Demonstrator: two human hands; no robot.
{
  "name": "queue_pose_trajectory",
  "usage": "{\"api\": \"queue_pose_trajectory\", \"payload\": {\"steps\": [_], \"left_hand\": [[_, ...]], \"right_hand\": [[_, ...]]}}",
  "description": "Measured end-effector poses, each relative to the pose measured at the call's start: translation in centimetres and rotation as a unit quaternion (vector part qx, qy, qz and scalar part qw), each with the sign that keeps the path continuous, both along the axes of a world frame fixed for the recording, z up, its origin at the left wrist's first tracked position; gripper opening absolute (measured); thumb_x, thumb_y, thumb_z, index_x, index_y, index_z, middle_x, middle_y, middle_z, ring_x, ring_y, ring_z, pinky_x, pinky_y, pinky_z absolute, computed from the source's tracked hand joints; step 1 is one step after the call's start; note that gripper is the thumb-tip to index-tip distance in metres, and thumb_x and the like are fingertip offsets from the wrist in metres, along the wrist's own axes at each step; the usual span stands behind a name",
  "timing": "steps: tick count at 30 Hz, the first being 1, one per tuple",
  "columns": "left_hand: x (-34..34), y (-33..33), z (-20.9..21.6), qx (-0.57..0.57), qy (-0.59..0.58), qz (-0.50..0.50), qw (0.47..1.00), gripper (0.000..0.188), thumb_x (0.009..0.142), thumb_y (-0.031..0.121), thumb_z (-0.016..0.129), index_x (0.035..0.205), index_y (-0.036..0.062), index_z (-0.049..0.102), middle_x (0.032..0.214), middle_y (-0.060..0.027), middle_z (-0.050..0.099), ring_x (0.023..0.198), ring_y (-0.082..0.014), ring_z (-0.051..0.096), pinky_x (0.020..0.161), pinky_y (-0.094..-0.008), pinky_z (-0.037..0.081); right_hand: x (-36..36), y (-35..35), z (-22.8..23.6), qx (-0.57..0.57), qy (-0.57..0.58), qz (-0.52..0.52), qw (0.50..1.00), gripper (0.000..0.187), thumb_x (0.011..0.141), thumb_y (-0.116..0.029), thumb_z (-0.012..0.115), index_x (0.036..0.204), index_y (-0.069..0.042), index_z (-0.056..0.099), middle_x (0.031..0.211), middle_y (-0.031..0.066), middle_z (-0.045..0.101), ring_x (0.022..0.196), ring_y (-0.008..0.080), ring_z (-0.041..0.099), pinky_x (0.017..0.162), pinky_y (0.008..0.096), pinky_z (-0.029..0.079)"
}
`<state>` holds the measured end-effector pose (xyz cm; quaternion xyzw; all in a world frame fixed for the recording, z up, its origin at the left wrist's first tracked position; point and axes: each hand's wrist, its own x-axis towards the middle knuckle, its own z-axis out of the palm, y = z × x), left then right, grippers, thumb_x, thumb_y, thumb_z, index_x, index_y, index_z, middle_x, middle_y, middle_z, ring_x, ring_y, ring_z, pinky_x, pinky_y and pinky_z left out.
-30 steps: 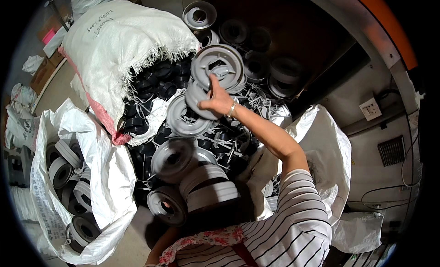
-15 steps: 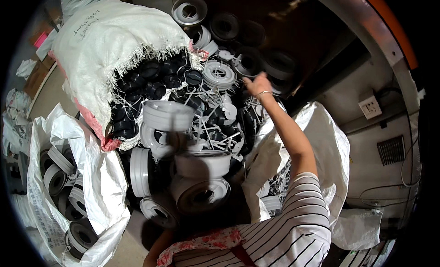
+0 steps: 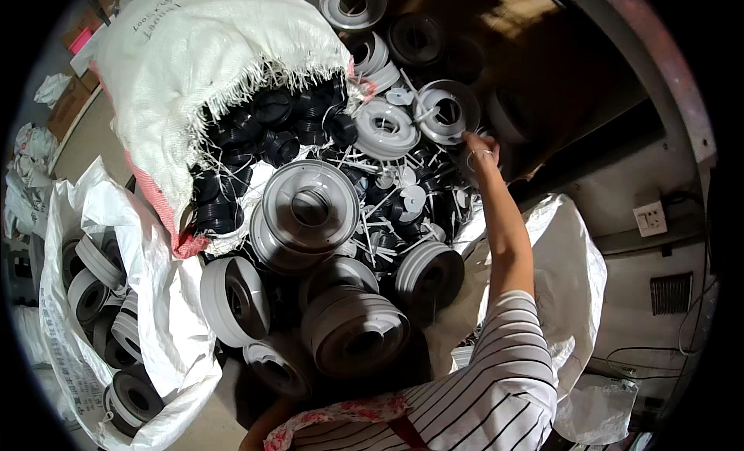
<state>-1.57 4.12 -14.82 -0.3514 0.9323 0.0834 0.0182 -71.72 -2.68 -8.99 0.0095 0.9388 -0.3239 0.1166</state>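
One grey ring [image 3: 443, 131] has its edge against the right hand [image 3: 482, 146].

Grey ring [image 3: 442, 132], black-striped white sleeve [image 3: 511, 358]

This looks like a factory workshop: a bulging woven sack [image 3: 217, 44], loose black parts [image 3: 279, 146], piled grey rings [image 3: 280, 207].

The dark counter [image 3: 457, 5] carries several grey rings [image 3: 416, 52] on its far part. Nearer, black caps [image 3: 273, 108] and pale sprues [image 3: 413, 198] heap around the mouth of a white sack [image 3: 225, 40] lying on its side, hiding what is beneath; more rings crowd the near side of the heap.
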Motion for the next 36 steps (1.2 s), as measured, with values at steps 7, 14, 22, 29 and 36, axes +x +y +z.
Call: {"api": "queue_pose_trajectory", "payload": {"steps": [7,14,22,29,36], "left_hand": [[-0.2,1.1,-0.4,0.017,0.014,-0.04,0.999,0.033,0.09,0.029,0.054,0.109,0.0041,0.061,0.092,-0.0144,0.06,0.087,-0.0309,0.057,0.076,-0.0421,0.046],[0.7,2.1,-0.1,0.126,-0.023,-0.247,0.961,0.032,0.09,0.029,0.053,0.109,0.004,0.061,0.09,-0.0141,0.06,0.086,-0.0306,0.058,0.075,-0.0415,0.047],[3.3,-4.4,19.2,0.625,0.063,0.075,0.775,0.032,0.092,0.022,0.056,0.12,0.0064,0.06,0.123,-0.0095,0.06,0.104,-0.0175,0.059,0.091,-0.0302,0.045],[9.3,-20.2,25.5,0.316,0.42,0.303,0.795,0.027,0.092,0.018,0.055,0.112,0.0,0.061,0.1,-0.0029,0.063,0.088,-0.0099,0.056,0.081,-0.0258,0.046],[17.5,-29.2,18.0,-0.02,-0.092,0.323,0.942,0.061,0.08,0.044,0.06,0.134,0.0184,0.048,0.151,-0.0138,0.019,0.139,-0.0402,0.014,0.101,-0.0687,0.019]], "right_hand": [[13.9,1.2,8.9,-0.114,-0.16,0.22,0.955,0.047,0.057,-0.031,0.081,0.078,0.008,0.065,0.078,0.0159,0.066,0.071,0.0246,0.064,0.065,0.0333,0.05],[23.3,1.2,15.7,0.191,-0.065,0.608,0.768,0.088,0.067,-0.073,0.061,0.09,0.013,0.064,0.095,0.0284,0.063,0.095,0.035,0.062,0.085,0.0385,0.048],[25.2,-16.8,12.1,-0.042,0.28,0.626,0.727,0.041,0.085,-0.036,0.059,0.099,0.002,0.064,0.093,0.0211,0.066,0.092,0.034,0.062,0.084,0.0398,0.048],[21.0,-32.2,7.4,0.348,0.308,0.632,0.62,0.056,0.095,-0.044,0.028,0.146,-0.02,0.023,0.15,0.0117,0.025,0.135,0.0362,0.028,0.111,0.0551,0.017],[35.3,-26.1,11.8,0.292,0.188,0.652,0.674,0.057,0.082,-0.051,0.051,0.121,-0.011,0.058,0.128,0.0214,0.051,0.117,0.0361,0.051,0.097,0.0423,0.042]]}}
